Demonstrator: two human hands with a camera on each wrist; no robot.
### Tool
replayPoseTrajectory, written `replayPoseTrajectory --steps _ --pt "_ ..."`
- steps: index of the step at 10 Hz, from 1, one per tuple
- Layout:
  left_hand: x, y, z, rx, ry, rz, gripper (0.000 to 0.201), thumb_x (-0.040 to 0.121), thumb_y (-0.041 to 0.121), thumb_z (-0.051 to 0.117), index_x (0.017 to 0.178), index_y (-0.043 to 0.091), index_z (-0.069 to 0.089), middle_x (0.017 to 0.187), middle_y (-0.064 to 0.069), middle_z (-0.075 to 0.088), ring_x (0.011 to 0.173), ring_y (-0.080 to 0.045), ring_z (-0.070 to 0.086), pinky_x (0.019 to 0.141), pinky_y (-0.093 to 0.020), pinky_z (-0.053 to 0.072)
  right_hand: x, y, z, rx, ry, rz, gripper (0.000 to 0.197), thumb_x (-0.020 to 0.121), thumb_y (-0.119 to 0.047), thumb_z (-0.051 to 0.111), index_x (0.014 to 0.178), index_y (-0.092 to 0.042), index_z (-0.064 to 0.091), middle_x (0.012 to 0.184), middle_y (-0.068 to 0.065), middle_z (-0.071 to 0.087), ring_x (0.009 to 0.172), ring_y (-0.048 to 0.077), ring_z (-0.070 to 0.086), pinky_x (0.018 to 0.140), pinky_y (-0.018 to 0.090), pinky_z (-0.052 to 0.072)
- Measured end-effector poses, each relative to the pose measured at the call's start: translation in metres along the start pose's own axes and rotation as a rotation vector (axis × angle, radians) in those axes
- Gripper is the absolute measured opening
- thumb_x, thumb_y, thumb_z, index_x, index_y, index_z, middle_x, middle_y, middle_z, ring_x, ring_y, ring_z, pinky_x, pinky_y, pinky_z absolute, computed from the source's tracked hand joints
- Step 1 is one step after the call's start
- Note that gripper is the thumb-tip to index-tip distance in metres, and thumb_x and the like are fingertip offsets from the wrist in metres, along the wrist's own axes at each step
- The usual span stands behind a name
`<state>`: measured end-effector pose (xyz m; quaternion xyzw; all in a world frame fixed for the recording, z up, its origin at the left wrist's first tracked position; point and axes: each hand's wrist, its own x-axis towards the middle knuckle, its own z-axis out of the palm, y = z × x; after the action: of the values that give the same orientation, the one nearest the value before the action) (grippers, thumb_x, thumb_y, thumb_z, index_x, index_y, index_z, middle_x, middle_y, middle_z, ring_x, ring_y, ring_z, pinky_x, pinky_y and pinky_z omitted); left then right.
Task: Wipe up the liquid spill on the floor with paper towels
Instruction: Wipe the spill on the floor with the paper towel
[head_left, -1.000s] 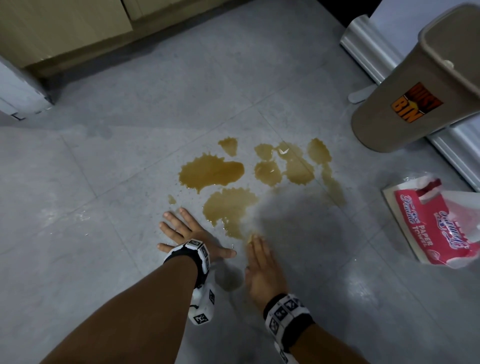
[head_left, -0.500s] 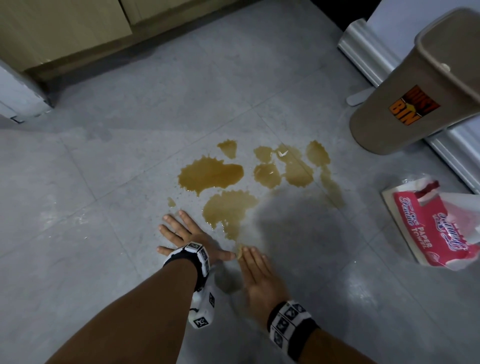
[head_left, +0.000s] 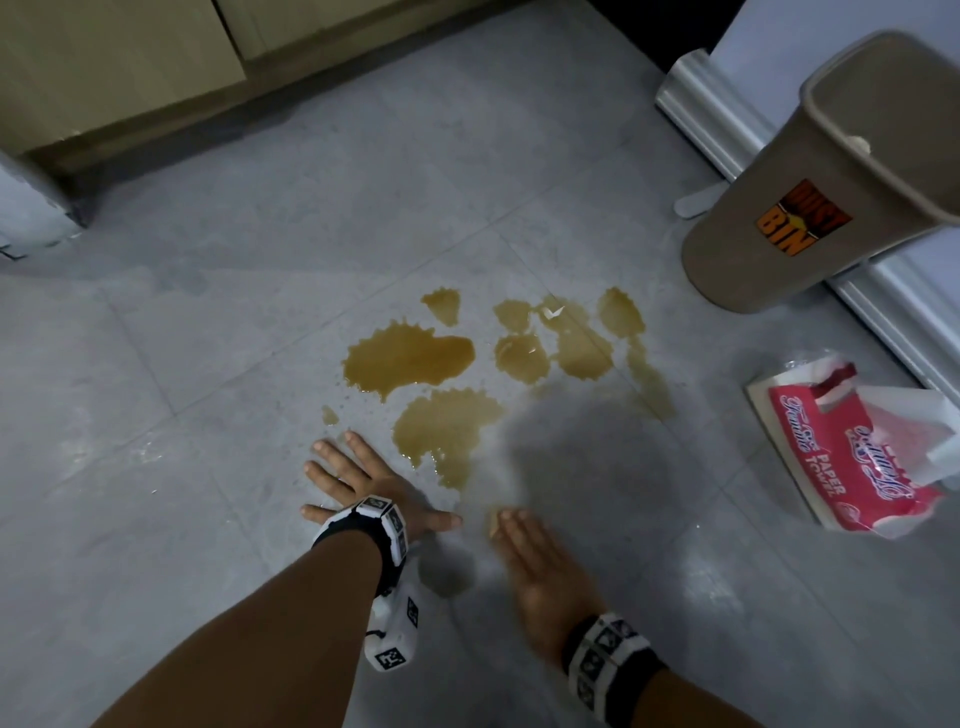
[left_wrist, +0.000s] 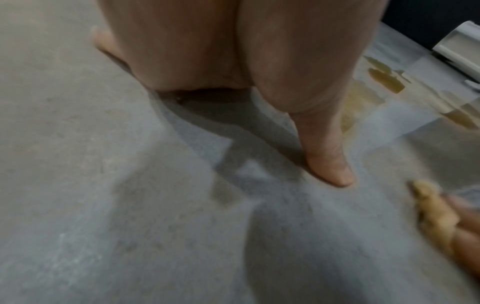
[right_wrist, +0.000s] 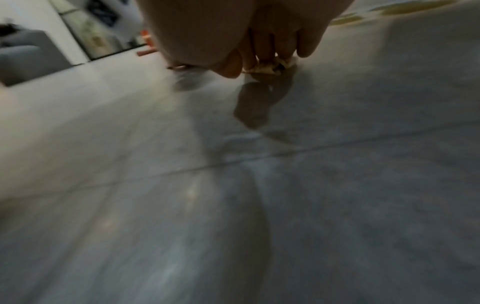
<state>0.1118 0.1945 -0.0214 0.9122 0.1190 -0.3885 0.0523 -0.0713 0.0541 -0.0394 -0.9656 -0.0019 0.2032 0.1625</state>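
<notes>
Brown liquid (head_left: 415, 358) lies in several puddles at mid-frame on the grey floor (head_left: 156, 415), stretching left to right, directly above both hands. At lower centre the left hand (head_left: 363, 483) rests flat with fingers spread, just beside the nearest puddle. Right of it, the right hand (head_left: 540, 566) presses a small soaked paper towel (right_wrist: 270, 67) under its fingertips, fingers lightly bent over it. Probably this hand sweeps up next; the paper towel pack (head_left: 857, 462) sits at right.
</notes>
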Motion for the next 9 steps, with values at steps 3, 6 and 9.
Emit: replayPoseTrajectory --steps 3,6,9 --pt "-0.004 0.006 -0.011 0.041 -0.058 -0.074 0.187 0.022 0.085 0.078 0.126 0.005 -0.055 0.135 -0.029 -0.056 0.139 -0.047 -0.035 0.113 -0.072 0.006 0.041 -0.023 -0.012 0.087 0.076 0.069 0.063 0.077 -0.011 0.032 0.138 -0.004 0.046 0.147 0.011 0.044 0.134 0.029 0.044 0.111 0.039 0.036" --pt "0.006 0.002 0.001 0.108 -0.013 -0.113 0.194 0.003 0.091 0.064 0.134 0.004 -0.049 0.139 -0.032 -0.051 0.142 -0.048 -0.03 0.115 -0.069 0.009 0.026 0.01 -0.041 0.162 0.101 0.199 0.015 0.08 -0.017 0.064 0.095 -0.019 0.062 0.102 -0.001 0.064 0.089 0.019 0.064 0.073 0.022 0.045" --pt "-0.006 0.049 -0.049 0.097 0.062 0.082 0.128 0.054 0.078 0.072 0.15 0.01 0.021 0.158 -0.027 0.01 0.144 -0.045 0.013 0.119 -0.059 0.014 0.045 0.045 -0.128 0.371 0.395 0.505 0.011 0.085 -0.027 0.054 0.088 -0.02 0.061 0.095 0.001 0.061 0.094 0.021 0.058 0.085 0.029 0.046"
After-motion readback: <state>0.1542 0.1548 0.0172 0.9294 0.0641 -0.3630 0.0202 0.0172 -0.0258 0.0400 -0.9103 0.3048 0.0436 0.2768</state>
